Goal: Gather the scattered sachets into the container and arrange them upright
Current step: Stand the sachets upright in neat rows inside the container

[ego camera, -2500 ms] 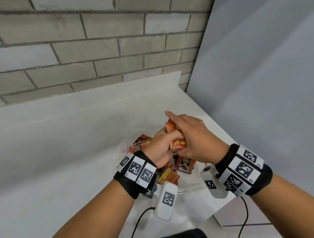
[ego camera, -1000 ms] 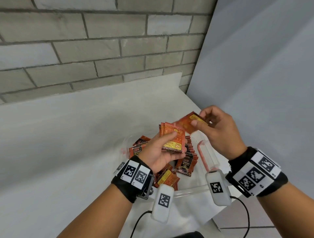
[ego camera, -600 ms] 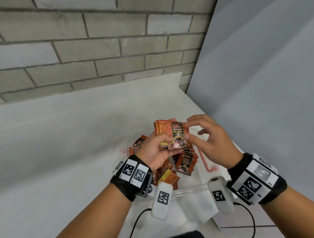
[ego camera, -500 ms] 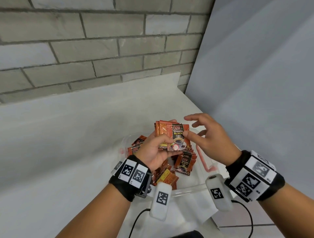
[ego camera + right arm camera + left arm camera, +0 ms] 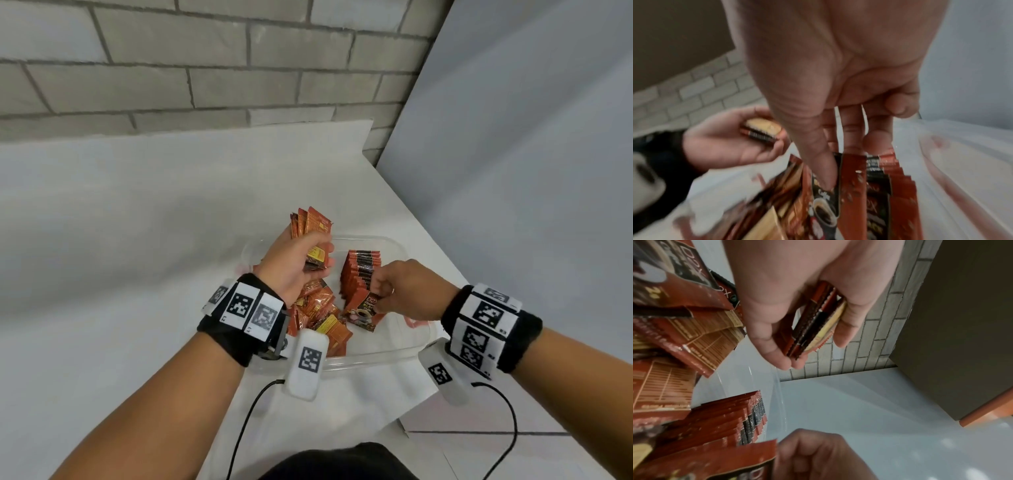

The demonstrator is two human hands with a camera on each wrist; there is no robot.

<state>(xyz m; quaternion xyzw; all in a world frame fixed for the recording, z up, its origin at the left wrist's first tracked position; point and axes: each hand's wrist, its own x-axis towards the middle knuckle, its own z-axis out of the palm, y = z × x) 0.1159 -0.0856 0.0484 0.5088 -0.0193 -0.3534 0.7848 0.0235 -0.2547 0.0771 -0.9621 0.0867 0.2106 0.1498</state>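
Your right hand (image 5: pixel 407 289) has dropped from the stack of orange sachets (image 5: pixel 310 228) gripped in your left hand (image 5: pixel 294 265) into the clear plastic container (image 5: pixel 394 349), now pinching one black-fronted sachet (image 5: pixel 363 313) against the upright row (image 5: pixel 359 274).

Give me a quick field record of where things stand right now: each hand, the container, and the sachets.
left hand: grips a small bundle of sachets above the container
right hand: pinches the front sachet of the upright row
container: clear, on the white table
upright row: standing on the right side inside
loose sachets: lying jumbled on the left side inside
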